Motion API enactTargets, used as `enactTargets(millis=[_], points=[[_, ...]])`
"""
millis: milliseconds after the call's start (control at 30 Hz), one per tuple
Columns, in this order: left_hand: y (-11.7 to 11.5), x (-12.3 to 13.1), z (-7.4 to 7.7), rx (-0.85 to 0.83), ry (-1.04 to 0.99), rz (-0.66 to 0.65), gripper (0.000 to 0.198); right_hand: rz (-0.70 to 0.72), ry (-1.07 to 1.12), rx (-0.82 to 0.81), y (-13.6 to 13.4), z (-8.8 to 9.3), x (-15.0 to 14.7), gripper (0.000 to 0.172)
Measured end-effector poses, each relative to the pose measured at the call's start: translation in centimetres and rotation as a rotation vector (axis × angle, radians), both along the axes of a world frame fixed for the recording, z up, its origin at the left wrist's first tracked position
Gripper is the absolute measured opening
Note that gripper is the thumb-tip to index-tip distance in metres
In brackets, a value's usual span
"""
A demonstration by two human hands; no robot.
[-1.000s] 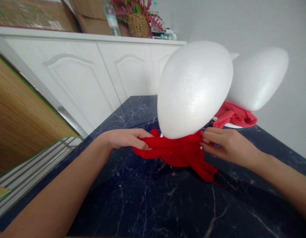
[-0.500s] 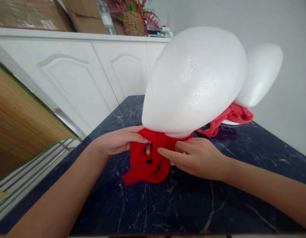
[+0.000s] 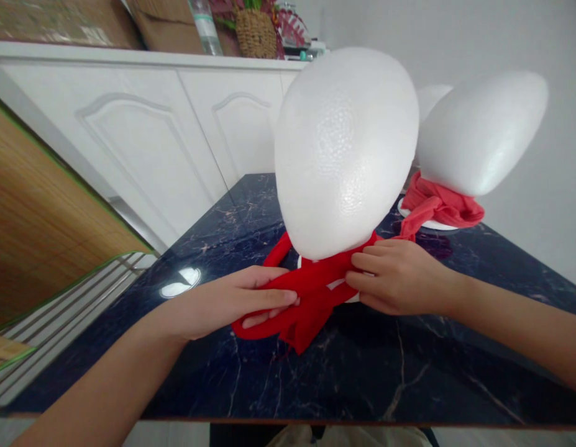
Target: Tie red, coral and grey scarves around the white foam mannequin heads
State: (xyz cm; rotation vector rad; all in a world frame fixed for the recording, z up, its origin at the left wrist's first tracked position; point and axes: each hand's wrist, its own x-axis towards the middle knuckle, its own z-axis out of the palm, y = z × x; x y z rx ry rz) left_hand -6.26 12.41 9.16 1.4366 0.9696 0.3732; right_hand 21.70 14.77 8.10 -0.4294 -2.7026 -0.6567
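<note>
passage: along near tabletop (image 3: 343, 385); centre obstacle: white head form (image 3: 346, 149); right-rear obstacle: second form (image 3: 483, 133)

Along the back, white panelled cabinets (image 3: 124, 143) carry cardboard boxes (image 3: 64, 23), a clear plastic bottle (image 3: 205, 26) with a pale label, and a woven wicker basket (image 3: 255, 34) beside dark red leaves (image 3: 290, 28). On the far right of the table, a white foam mannequin head (image 3: 481, 133) has a coral-red scarf (image 3: 443, 203) wrapped round its neck, just above its white base (image 3: 439, 226); behind rises a pale grey wall (image 3: 478, 37). At left, a wood-grain board (image 3: 40, 230) edged in green slants beside a barred metal rack (image 3: 68, 323)
</note>
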Motion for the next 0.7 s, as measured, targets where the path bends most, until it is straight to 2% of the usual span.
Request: enactTargets(millis=[100,233,333,433,500,600,700], points=[[-0.5,-1.7,0.0,-0.002,-0.042,-0.085,0.024,-0.094,0.003,-0.097,-0.1,0.0,1.2,0.026],[-1.6,-2.6,-1.3,0.096,-0.268,-0.121,0.019,-0.225,0.058,-0.121,-0.5,-0.3,1.6,0.037],[-2.7,-2.3,-2.6,0.132,-0.353,-0.089,0.019,-0.284,0.071,-0.097,-0.5,-0.5,1.3,0.036],[-3.7,-2.4,-3.1,-0.001,-0.409,-0.014,0.026,-0.315,0.053,-0.080,-0.4,-0.4,1.4,0.032],[-4.2,-2.9,-2.8,-0.126,-0.353,-0.007,0.022,-0.332,0.040,-0.066,-0.3,-0.2,1.7,0.028],[-4.5,-3.9,-1.6,-0.207,-0.137,-0.068,0.034,-0.357,0.032,-0.060,-0.3,-0.1,2.3,0.024],[-4.6,-4.5,0.0,-0.068,-0.025,-0.207,0.030,-0.377,0.012,-0.075,-0.4,-0.2,2.6,0.023]])
